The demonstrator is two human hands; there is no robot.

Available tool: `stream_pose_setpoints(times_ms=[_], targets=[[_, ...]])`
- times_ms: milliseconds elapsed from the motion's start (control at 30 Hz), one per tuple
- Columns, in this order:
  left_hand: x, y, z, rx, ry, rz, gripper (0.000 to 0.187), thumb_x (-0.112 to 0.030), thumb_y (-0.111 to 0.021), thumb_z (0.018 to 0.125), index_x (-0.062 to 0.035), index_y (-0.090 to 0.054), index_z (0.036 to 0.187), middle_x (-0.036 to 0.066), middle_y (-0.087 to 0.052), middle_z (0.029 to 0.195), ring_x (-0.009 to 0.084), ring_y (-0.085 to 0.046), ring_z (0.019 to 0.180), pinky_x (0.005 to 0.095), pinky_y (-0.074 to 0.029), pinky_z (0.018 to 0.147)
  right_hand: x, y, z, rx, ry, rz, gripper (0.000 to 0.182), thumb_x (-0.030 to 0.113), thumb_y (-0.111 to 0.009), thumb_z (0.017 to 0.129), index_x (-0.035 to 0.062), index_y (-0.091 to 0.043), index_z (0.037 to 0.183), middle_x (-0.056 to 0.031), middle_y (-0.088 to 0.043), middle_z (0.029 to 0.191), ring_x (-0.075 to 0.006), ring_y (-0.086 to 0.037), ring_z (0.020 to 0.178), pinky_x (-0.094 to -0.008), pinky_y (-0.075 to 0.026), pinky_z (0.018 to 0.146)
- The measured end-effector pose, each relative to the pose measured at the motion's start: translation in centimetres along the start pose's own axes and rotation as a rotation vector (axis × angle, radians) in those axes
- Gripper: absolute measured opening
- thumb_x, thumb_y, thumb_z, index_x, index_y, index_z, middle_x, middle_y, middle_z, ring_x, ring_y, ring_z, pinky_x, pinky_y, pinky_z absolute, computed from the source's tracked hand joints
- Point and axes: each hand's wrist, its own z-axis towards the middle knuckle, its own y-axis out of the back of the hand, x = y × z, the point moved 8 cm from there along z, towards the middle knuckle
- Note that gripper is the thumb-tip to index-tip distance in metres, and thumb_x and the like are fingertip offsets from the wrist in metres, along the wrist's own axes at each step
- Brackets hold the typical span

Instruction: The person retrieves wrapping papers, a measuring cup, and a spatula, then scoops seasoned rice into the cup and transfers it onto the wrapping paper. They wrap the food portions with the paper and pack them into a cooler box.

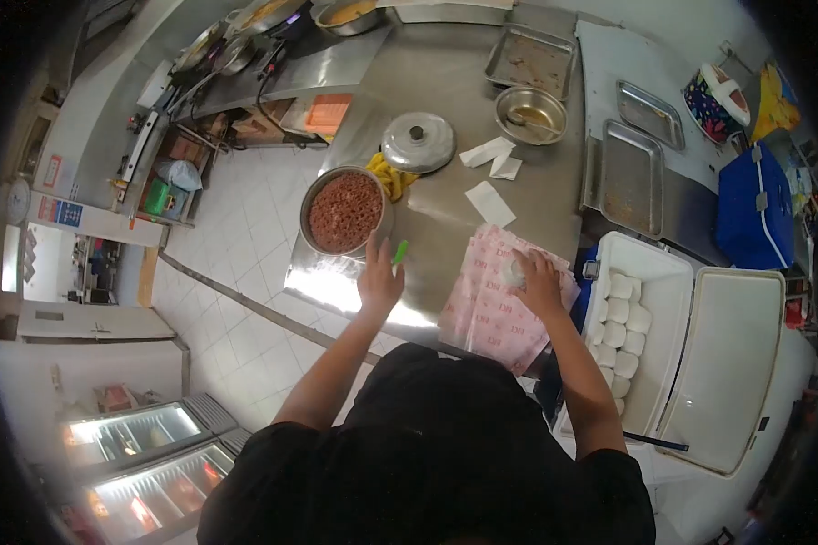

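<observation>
My left hand (379,280) is beside the rim of a metal pot (308,232), its fingers pointing toward the pot. A bright green handle (400,252) sticks up between thumb and fingers; the rest of that utensil is hidden. Reddish-brown crumbly filling (345,212) fills the pot. Over a stack of pink printed paper sheets (495,313) my right hand (541,289) curls its fingers on a small pale round thing (516,272), partly covered and too small to name.
A metal lid (418,143) rests by a yellow cloth (389,177). White paper pieces (491,202), a metal bowl (531,115) and a tray (532,59) lie farther back. At right, an open white cooler (663,363) holds several white dough pieces (620,331).
</observation>
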Motion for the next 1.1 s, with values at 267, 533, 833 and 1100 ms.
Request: stream_pose_setpoints(times_ms=[267,533,833,1100], targets=[[3.2,1.1,1.8,0.001,-0.051,-0.056,0.042,-0.020,-0.073,0.082,0.0002,-0.057,0.115,0.022,-0.058,0.130,0.0423,-0.068,0.096,0.0514,-0.057,0.077,0.5,-1.9,-0.1,-0.035,-0.094,-0.025,0.094,0.020,-0.087,0.069,0.0115,-0.042,0.151,-0.0225,-0.050,0.142,-0.0433,-0.048,0.132,-0.0521,-0.042,0.108],[-1.9,3.3,-1.7,0.432,-0.117,-0.094,0.036,-0.025,-0.072,0.083,0.0036,-0.061,0.102,0.026,-0.070,0.098,0.0458,-0.069,0.087,0.0542,-0.056,0.078,2.0,-0.6,-0.4,-0.056,-0.033,0.032,0.086,0.016,-0.084,0.070,0.0099,-0.046,0.147,-0.0190,-0.053,0.139,-0.0410,-0.051,0.128,-0.0505,-0.043,0.108],[-12.6,-4.3,-4.9,0.897,0.695,-1.558,0.026,-0.025,-0.053,0.104,-0.0085,-0.066,0.120,0.012,-0.065,0.127,0.0274,-0.066,0.104,0.0387,-0.055,0.084,0.8,0.3,-5.6,-0.349,-0.434,1.347,0.053,0.029,-0.061,0.101,0.0064,-0.045,0.146,-0.0072,-0.053,0.143,-0.0208,-0.052,0.129,-0.0400,-0.042,0.108],[-18.4,-10.0,-5.0,1.117,0.587,-1.649,0.032,-0.028,-0.045,0.104,-0.0109,-0.069,0.117,0.011,-0.062,0.128,0.0252,-0.059,0.114,0.0432,-0.050,0.096,1.6,0.8,-8.9,-0.207,-0.361,1.074,0.055,0.037,-0.054,0.105,0.0050,-0.046,0.148,-0.0105,-0.053,0.144,-0.0255,-0.051,0.131,-0.0418,-0.041,0.109]])
